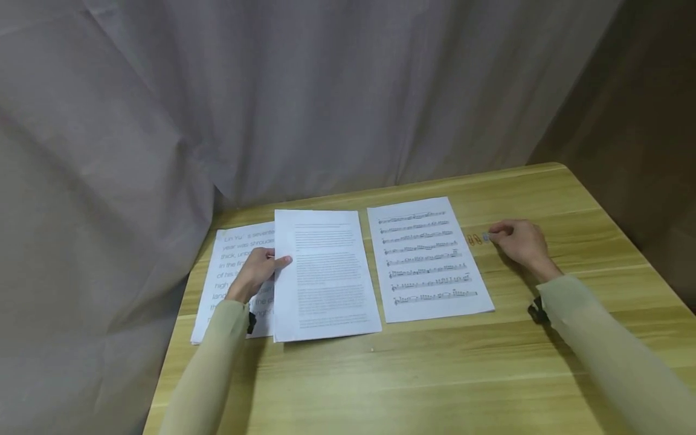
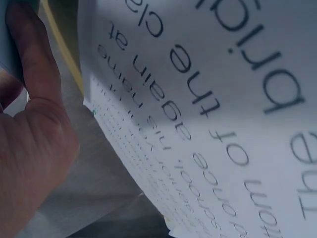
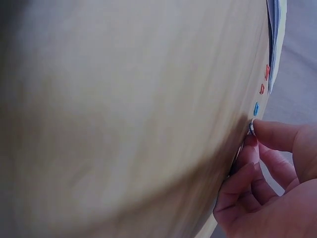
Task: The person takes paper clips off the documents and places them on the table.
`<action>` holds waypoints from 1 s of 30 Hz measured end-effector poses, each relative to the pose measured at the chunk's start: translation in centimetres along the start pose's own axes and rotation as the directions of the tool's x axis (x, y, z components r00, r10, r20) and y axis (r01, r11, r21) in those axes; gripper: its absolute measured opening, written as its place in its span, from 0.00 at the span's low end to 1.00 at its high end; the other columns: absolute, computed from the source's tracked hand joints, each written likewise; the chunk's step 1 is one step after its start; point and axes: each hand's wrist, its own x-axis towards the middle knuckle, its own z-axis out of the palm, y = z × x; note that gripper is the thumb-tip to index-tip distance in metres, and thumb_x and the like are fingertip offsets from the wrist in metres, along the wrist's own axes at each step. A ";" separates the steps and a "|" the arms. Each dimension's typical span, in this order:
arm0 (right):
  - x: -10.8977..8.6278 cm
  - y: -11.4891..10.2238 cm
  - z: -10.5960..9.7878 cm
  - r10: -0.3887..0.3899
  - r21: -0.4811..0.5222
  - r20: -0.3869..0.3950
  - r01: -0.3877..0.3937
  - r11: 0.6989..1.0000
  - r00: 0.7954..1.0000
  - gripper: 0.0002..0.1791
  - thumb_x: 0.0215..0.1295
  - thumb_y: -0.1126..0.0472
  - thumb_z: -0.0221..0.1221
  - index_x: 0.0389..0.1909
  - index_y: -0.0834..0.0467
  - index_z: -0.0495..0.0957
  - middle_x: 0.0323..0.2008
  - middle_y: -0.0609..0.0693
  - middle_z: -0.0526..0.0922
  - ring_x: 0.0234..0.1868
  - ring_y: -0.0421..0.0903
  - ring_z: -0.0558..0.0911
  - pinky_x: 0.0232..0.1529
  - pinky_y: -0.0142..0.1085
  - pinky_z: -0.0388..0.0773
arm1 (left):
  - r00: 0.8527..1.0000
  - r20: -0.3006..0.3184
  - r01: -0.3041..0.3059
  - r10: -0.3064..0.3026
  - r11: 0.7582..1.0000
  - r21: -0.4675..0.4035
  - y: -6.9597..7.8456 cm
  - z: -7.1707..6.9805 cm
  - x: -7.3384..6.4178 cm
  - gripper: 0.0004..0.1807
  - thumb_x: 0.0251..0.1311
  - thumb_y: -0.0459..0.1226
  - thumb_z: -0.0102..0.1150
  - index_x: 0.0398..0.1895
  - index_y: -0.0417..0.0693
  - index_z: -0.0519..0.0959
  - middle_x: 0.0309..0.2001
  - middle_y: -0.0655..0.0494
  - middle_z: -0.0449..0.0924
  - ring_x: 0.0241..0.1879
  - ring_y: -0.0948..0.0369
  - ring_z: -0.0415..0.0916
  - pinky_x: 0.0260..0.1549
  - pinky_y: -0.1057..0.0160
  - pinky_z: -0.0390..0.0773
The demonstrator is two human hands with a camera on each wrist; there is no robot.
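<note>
My left hand (image 1: 257, 272) grips a small stack of printed sheets (image 1: 328, 278) by its left edge, thumb on top and fingers underneath. That stack overlaps a large-print stack (image 1: 234, 278) lying on the table to its left. In the left wrist view the large letters of the lower stack (image 2: 198, 124) fill the right side. Over at the right, my right hand (image 1: 522, 243) pinches a small pale paper clip (image 3: 251, 128) between thumb and forefinger, close to the tabletop. Beside it lie a blue paper clip (image 3: 256, 109) and two orange-red paper clips (image 1: 475, 239) in a row.
A stack of sheet music (image 1: 429, 260) lies on the wooden table (image 1: 435, 374) between the held sheets and the clips. Grey curtain cloth (image 1: 326, 103) hangs behind the table and down its left side.
</note>
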 end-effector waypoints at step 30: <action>-0.1 0.0 0.1 0.029 0.017 -0.002 -0.029 0.999 1.000 0.17 0.80 0.59 0.58 0.56 0.67 0.85 0.56 0.72 0.86 0.52 0.66 0.84 0.40 0.39 0.73 | 0.993 -0.086 0.093 -0.086 0.992 0.083 1.1 1.8 1.7 0.37 0.74 0.45 0.65 0.77 0.32 0.67 0.70 0.34 0.77 0.61 0.46 0.82 0.63 0.53 0.81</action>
